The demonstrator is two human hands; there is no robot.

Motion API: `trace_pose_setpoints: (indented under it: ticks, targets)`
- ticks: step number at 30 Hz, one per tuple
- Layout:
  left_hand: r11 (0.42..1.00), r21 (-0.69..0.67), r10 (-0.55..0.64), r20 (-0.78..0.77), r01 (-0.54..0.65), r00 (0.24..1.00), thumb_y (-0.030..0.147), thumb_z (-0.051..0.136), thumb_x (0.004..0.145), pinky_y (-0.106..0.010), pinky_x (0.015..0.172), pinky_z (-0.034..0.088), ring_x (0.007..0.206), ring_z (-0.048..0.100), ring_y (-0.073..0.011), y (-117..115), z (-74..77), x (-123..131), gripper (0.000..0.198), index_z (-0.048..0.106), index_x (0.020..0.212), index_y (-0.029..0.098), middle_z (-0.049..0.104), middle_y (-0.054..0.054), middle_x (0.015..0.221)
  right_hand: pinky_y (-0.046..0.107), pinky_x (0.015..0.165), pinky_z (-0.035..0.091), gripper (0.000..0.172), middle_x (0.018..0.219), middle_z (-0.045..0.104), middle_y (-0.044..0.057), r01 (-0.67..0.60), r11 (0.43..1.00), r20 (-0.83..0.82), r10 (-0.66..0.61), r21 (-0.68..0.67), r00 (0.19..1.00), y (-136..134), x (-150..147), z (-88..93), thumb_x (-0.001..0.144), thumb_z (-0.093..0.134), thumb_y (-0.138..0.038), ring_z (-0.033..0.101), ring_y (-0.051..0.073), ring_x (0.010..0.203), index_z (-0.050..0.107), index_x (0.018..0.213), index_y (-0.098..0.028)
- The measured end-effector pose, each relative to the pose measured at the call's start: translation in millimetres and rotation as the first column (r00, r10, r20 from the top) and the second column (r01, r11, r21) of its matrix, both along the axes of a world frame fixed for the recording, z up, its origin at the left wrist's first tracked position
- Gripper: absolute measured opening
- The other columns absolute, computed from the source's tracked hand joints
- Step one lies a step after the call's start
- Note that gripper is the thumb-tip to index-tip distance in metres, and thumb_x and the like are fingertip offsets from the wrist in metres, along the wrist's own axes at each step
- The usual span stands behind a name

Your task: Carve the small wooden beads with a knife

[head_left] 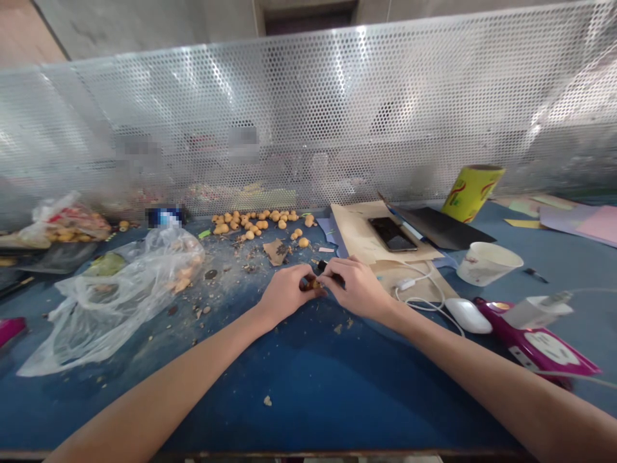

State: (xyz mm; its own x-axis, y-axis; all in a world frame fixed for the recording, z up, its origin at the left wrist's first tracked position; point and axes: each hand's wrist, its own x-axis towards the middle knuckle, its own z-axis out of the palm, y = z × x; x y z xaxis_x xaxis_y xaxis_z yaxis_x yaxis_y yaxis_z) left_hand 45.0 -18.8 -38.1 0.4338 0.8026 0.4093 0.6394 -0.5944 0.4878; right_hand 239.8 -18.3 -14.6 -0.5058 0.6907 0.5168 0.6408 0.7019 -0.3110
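Low over the blue table [337, 392], the left hand [286, 292] pinches what looks like a small gourd [315, 283], whose rolling could make the black-ended tool [322, 264] clasped in the right hand [355, 283] slip.

A workshop, seemingly; blue worktable [308, 399] with scattered debris [206, 310]; perforated metal screen [308, 96]; grey wall [144, 22] beyond

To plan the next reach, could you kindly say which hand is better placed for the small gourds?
Probably the left hand: it is nearer most of the small gourds, while the right hand sits farther right, holding a black object.
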Motion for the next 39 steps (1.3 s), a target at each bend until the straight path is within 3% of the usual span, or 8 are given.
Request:
trace_pose_setpoints:
  ticks: [39]
  targets:
    - [1.000,-0.005,0.008,0.003,-0.008,1.000,0.042,0.066,0.085,-0.025,0.060,0.042,0.061,0.055,-0.0123,0.0,-0.2,0.9,0.025,0.058,0.079,0.020,0.063,0.001,0.074,0.030,0.073,0.035,0.021,0.073,0.065,0.001,0.032,0.999,0.003,-0.031,-0.005,1.000,-0.4,-0.3,0.3,0.093,0.055,-0.025,0.054,0.012,0.063,0.058,0.073,-0.019]
